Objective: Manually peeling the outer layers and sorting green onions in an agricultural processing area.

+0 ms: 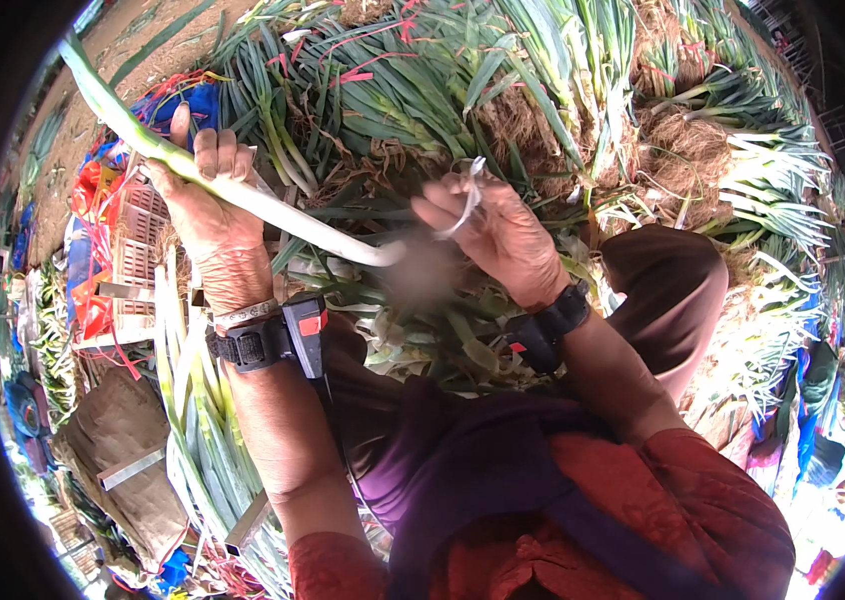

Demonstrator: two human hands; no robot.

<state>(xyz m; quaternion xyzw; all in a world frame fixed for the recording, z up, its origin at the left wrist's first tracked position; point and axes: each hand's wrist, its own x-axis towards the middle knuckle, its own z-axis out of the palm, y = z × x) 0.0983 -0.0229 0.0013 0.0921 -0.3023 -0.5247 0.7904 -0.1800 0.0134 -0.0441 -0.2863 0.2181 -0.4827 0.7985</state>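
My left hand (pixel 205 215) is closed round the stalk of a long leek (pixel 288 215), which slants from the upper left down to its white end near the middle. The leek's green top runs off past my fingers to the upper left. My right hand (pixel 508 235) is raised just right of the white end, apart from it, with its fingers curled in. A thin, whitish strip (pixel 470 208), perhaps peeled skin, loops from those fingers. A brownish blur, possibly roots, hides what lies right at the leek's tip.
Bundles of leeks (pixel 373 95) with pink ties lie ahead, and more with shaggy roots (pixel 683 160) at right. To the left stand a pale plastic crate (pixel 140 240) and a trimmed leek pile (pixel 198 430). Loose peelings (pixel 443 345) cover the ground between my knees.
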